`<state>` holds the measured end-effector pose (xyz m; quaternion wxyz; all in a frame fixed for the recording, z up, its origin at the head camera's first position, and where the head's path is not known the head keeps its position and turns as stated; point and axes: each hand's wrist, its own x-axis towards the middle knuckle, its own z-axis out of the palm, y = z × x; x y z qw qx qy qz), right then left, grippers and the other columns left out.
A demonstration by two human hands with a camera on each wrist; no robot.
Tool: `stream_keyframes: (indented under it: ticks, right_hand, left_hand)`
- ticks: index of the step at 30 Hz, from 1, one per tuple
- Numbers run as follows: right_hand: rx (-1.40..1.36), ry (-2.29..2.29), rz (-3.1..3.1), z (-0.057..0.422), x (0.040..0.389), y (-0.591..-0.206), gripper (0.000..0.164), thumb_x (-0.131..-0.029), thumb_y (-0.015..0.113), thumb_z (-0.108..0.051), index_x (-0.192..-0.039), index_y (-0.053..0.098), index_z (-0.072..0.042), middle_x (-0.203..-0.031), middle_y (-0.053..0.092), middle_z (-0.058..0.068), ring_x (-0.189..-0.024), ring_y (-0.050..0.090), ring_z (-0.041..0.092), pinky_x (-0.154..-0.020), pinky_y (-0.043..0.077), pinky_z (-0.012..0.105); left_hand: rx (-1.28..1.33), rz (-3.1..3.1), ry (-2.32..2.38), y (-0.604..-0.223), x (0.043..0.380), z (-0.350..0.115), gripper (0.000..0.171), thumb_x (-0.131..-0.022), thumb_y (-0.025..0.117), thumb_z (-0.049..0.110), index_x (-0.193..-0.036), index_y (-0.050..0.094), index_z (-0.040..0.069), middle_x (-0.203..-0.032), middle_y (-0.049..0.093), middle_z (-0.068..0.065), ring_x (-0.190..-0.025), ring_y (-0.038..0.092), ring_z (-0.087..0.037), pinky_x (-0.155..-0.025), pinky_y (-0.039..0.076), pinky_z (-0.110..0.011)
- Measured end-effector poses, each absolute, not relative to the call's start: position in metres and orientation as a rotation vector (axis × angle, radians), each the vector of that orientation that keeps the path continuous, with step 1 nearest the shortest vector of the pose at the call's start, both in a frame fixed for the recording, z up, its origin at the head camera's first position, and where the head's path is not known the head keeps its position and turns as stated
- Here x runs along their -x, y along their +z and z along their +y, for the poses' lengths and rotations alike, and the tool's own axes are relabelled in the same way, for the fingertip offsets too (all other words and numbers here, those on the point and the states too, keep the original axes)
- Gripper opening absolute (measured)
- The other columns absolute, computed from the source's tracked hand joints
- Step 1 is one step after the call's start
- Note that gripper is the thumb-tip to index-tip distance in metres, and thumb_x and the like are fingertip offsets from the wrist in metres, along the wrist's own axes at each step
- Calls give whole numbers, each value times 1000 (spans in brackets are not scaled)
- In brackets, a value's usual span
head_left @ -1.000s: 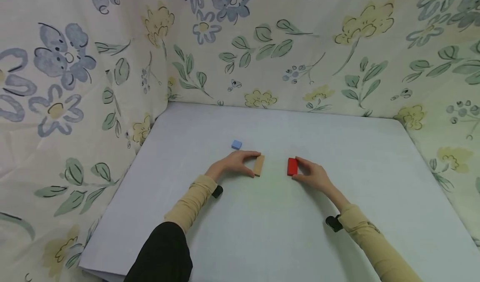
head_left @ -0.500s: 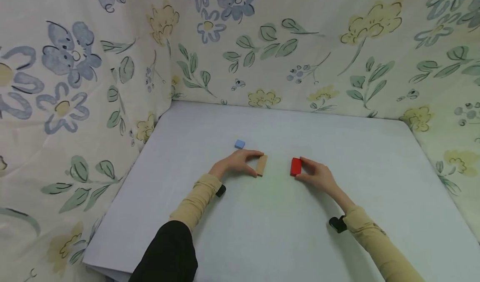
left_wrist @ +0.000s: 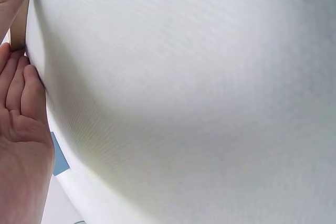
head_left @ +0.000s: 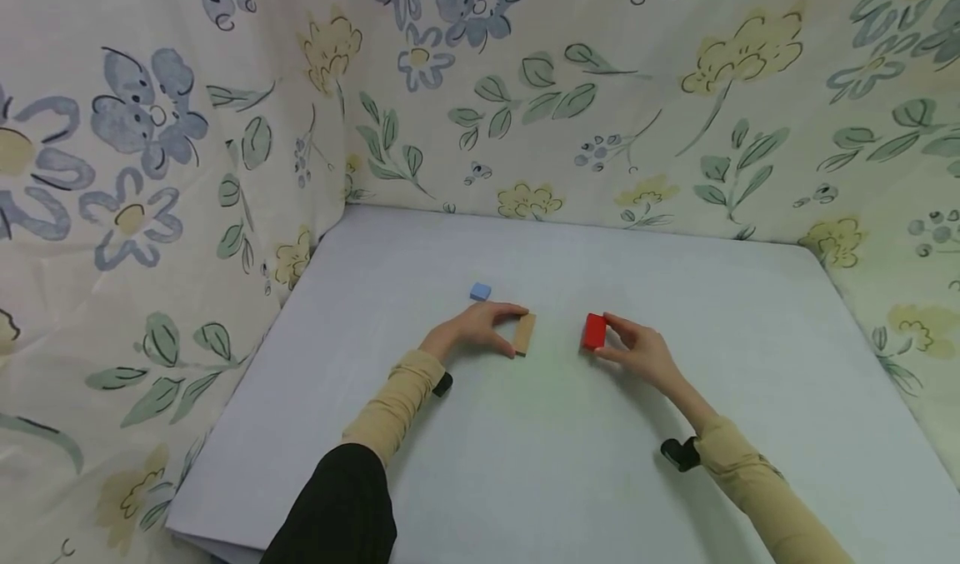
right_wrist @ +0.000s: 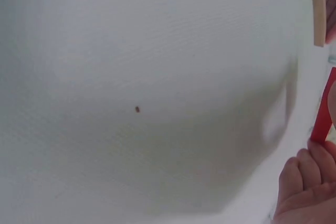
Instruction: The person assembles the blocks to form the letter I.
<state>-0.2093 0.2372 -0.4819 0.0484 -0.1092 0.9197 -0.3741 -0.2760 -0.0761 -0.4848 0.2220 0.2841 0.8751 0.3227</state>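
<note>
My left hand (head_left: 472,328) pinches a plain wooden block (head_left: 525,335) by its two ends, thumb at the near end and fingers at the far one. In the left wrist view the same wooden block (left_wrist: 19,30) shows partly behind the thumb. To its right, my right hand (head_left: 642,352) holds a red block (head_left: 595,331) between thumb and fingers. The red block looks slightly tilted and raised off the table, with a shadow beneath. A gap of bare table separates the two blocks. The right wrist view catches only part of the red block (right_wrist: 322,119).
A small blue block (head_left: 480,291) lies on the white table (head_left: 525,464) just behind the left hand. Flowered cloth (head_left: 420,131) hangs along the back and sides of the table. A dark sleeve (head_left: 337,506) covers the upper left arm.
The red block has tipped and risen a little in my right hand. My left hand and the wooden block keep their place; the whole view has shifted slightly.
</note>
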Motion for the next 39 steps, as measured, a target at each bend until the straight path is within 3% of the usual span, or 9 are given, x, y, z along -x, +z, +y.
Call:
stream_keyframes:
  ticks: [7, 39]
  right_hand:
    - [346, -1226, 2765, 234, 205, -473, 70, -81, 76, -23, -140, 45, -1, -139, 49, 21, -128, 48, 36, -99, 45, 42]
    - [417, -1410, 2690, 212, 193, -450, 68, -79, 77, -18, -138, 47, -1, -138, 51, 20, -129, 48, 34, -99, 44, 38]
  left_hand:
    - [-818, 2412, 926, -487, 275, -77, 78, -73, 83, 23, -141, 46, 17, -148, 43, -1, -139, 36, -17, -115, 31, -29]
    - [-788, 2405, 930, -486, 275, -75, 79, -72, 83, 23, -141, 45, 18, -149, 42, 1, -140, 35, -14, -115, 30, -26]
